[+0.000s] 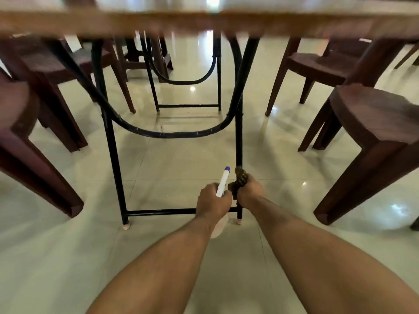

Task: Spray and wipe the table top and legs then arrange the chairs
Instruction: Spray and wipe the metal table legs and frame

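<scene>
Table top [158,21] blurred, cut by top edge. Bottle [222,184] body mostly hidden behind L hand [212,201]. Cloth [240,177], maybe wrapped round leg [239,143], partly hidden in R hand [249,192]. Chairs [374,123] cut at sides.

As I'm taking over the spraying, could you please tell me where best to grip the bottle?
Probably at the neck under the white head, where the left hand holds the bottle, coming from the near side: the purple-tipped nozzle points up and away, and the body hangs below the hand.
</scene>
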The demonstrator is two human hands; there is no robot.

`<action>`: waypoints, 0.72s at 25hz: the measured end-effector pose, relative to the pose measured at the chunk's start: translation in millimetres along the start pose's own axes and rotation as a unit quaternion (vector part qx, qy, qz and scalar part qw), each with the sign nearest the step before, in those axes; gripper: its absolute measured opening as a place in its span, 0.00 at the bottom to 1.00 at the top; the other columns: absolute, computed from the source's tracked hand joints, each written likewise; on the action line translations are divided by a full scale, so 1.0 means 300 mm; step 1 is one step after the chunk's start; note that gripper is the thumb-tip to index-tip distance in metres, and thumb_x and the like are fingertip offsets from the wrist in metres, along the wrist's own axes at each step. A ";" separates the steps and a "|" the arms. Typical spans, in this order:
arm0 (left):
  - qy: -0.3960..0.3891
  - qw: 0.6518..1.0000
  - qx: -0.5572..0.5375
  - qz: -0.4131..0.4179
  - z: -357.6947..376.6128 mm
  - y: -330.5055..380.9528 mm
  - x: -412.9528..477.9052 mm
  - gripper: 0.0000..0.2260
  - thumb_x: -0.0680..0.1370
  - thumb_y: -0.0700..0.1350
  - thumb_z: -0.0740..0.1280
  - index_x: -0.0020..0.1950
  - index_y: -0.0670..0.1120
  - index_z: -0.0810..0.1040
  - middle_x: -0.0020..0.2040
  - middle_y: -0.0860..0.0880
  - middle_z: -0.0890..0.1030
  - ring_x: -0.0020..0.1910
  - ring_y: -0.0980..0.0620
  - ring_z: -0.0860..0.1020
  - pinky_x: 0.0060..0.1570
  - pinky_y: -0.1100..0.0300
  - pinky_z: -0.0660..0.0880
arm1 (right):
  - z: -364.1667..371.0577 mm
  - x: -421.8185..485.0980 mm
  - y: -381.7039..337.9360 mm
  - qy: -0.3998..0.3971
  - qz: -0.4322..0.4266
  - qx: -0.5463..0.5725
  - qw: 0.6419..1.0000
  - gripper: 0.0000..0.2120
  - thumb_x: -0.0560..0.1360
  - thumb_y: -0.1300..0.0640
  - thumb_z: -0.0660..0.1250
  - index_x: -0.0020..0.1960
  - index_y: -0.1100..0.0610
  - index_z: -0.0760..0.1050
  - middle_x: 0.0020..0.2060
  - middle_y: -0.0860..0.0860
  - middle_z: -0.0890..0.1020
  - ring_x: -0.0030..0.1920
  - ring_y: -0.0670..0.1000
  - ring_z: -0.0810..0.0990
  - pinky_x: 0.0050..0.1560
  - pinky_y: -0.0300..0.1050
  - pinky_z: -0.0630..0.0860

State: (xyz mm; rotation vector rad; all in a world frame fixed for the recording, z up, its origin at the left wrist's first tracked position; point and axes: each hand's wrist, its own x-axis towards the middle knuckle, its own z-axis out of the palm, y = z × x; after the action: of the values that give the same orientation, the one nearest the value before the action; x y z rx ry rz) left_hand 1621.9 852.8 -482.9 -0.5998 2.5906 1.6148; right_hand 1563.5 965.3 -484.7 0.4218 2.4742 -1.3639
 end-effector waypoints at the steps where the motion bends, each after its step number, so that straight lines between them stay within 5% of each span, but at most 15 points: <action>1: -0.003 0.999 0.043 -0.007 -0.021 0.043 -0.041 0.06 0.75 0.48 0.65 0.48 0.49 0.80 0.34 0.52 0.76 0.33 0.47 0.74 0.36 0.56 0.75 | -0.035 -0.034 -0.006 -0.023 0.003 0.022 0.999 0.15 0.70 0.61 0.61 0.50 0.43 0.77 0.44 0.52 0.85 0.45 0.58 0.84 0.47 0.60 0.83; 4: -0.028 0.994 0.106 -0.023 -0.089 0.194 -0.188 0.09 0.75 0.52 0.66 0.39 0.49 0.76 0.33 0.51 0.77 0.36 0.44 0.79 0.38 0.55 0.75 | -0.150 -0.166 -0.021 -0.041 0.043 0.079 0.995 0.17 0.69 0.58 0.62 0.51 0.39 0.78 0.41 0.52 0.85 0.40 0.60 0.84 0.42 0.60 0.83; 6: -0.058 0.990 0.119 -0.047 -0.138 0.335 -0.297 0.12 0.76 0.53 0.66 0.36 0.50 0.73 0.36 0.49 0.81 0.40 0.42 0.82 0.40 0.54 0.77 | -0.264 -0.282 -0.083 -0.073 0.056 0.028 0.995 0.18 0.72 0.61 0.63 0.59 0.46 0.75 0.45 0.50 0.83 0.43 0.57 0.81 0.44 0.50 0.79; 9: -0.104 0.983 0.136 -0.073 -0.223 0.568 -0.500 0.10 0.77 0.53 0.66 0.38 0.50 0.75 0.44 0.45 0.85 0.45 0.41 0.83 0.43 0.55 0.78 | -0.466 -0.518 -0.260 -0.092 0.080 -0.079 0.989 0.19 0.72 0.55 0.67 0.62 0.55 0.74 0.47 0.50 0.79 0.48 0.56 0.80 0.51 0.50 0.79; 13: -0.155 0.977 0.109 -0.097 -0.354 0.908 -0.727 0.06 0.72 0.51 0.67 0.38 0.50 0.78 0.41 0.44 0.85 0.42 0.40 0.84 0.40 0.53 0.81 | -0.751 -0.794 -0.488 -0.148 0.084 -0.164 0.972 0.02 0.76 0.58 0.66 0.48 0.56 0.75 0.38 0.54 0.83 0.34 0.54 0.80 0.29 0.43 0.76; 18: -0.191 0.973 0.111 -0.068 -0.458 1.333 -0.891 0.14 0.67 0.52 0.63 0.40 0.45 0.84 0.36 0.46 0.85 0.38 0.44 0.84 0.40 0.49 0.82 | -1.141 -1.003 -0.824 -0.221 0.092 -0.162 0.957 0.11 0.80 0.55 0.61 0.49 0.58 0.81 0.28 0.56 0.82 0.23 0.52 0.77 0.25 0.40 0.74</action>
State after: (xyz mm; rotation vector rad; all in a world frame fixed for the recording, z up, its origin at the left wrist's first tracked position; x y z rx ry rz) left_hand 1758.4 969.5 -15.9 -0.3955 2.3422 1.2338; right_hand 1708.1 1095.8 -4.2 0.2316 2.1635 -0.8454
